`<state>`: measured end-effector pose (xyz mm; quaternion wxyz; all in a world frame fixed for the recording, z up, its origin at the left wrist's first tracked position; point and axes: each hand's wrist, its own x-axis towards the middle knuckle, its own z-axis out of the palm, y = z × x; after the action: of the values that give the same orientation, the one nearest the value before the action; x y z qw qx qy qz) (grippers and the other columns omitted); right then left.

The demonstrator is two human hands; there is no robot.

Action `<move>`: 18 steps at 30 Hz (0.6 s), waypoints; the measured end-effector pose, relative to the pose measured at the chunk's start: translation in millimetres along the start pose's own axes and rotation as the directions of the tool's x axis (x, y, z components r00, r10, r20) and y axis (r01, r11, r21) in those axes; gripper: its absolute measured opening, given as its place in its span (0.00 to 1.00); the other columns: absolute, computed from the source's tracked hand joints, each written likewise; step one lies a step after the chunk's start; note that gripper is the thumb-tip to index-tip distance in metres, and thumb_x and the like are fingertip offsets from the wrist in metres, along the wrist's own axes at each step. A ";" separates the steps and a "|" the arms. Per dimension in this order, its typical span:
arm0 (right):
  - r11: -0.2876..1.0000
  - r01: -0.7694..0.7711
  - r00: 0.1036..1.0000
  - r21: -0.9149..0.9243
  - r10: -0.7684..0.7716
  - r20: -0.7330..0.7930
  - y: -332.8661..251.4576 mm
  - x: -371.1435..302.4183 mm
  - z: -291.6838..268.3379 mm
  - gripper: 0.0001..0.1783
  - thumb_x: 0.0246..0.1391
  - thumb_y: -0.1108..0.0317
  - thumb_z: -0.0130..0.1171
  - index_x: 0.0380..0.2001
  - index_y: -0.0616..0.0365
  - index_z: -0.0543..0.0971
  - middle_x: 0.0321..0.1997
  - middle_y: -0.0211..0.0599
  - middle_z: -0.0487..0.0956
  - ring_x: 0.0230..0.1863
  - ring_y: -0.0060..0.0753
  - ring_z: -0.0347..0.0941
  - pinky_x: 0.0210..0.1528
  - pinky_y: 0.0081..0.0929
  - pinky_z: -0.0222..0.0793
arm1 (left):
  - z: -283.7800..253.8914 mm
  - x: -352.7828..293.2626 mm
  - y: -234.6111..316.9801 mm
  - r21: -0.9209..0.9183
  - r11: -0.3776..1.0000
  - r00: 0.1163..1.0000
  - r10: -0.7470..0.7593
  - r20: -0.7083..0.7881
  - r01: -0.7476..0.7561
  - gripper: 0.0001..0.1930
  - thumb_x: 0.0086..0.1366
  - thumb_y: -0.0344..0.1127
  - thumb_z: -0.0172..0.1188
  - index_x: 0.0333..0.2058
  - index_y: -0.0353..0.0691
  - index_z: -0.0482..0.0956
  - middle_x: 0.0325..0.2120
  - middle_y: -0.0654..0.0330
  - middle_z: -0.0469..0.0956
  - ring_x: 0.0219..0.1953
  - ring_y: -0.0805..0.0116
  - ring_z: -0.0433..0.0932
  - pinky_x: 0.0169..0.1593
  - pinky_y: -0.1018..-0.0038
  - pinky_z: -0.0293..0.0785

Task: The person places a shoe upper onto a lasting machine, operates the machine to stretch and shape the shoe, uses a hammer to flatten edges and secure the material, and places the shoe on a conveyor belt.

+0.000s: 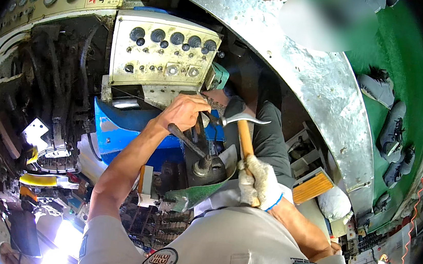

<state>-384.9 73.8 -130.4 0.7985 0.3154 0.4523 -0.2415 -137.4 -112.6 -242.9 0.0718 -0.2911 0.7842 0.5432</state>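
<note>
Shirt [203, 244], six o'clock; hammer [245, 136] gripped low in clenched right hand [258, 182], likely for leverage; curled left hand [185, 112], contents unclear.

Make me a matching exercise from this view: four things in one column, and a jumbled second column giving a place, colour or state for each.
Things:
1. Hammer
2. Left hand
3. Control panel
4. Shoes

Places, colours or states:
A. On the green surface at the right of the picture
B. Ungloved
C. Cream, with a row of dark round knobs
D. Gripped by its wooden handle in the gloved right hand

Right pairs: 1-D, 2-B, 3-C, 4-A.
</note>
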 end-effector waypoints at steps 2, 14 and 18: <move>0.985 0.147 0.983 0.092 -0.135 -0.124 -10.1 -1.9 -1.3 0.18 0.74 0.50 0.49 0.38 0.53 0.73 0.17 0.25 0.65 0.07 0.24 0.53 0.08 0.24 0.50 | -0.5 2.8 -1.2 0.013 1.000 0.999 0.027 -0.019 -0.027 0.18 0.48 0.16 0.53 0.38 0.32 0.83 0.38 0.47 0.83 0.43 0.45 0.82 0.47 0.58 0.79; 0.967 0.194 0.972 0.165 -0.167 -0.163 -0.4 16.6 -11.5 0.19 0.73 0.47 0.48 0.34 0.49 0.73 0.16 0.24 0.65 0.07 0.24 0.54 0.08 0.27 0.51 | 4.5 -4.4 -4.3 -0.042 0.999 0.997 0.031 -0.068 -0.034 0.17 0.49 0.14 0.52 0.37 0.31 0.83 0.37 0.47 0.83 0.42 0.44 0.82 0.47 0.59 0.79; 0.988 0.104 0.993 0.114 -0.096 -0.069 2.2 13.6 -6.9 0.18 0.73 0.48 0.49 0.36 0.50 0.74 0.16 0.24 0.67 0.08 0.23 0.57 0.08 0.25 0.53 | 2.1 -4.0 -7.5 -0.055 0.998 0.997 0.038 -0.070 -0.042 0.18 0.49 0.13 0.51 0.38 0.31 0.83 0.37 0.47 0.83 0.42 0.45 0.82 0.46 0.60 0.79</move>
<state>-380.9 78.9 -144.3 0.7506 0.3464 0.4777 -0.2973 -130.5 -111.1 -248.0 0.0256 -0.2959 0.7761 0.5563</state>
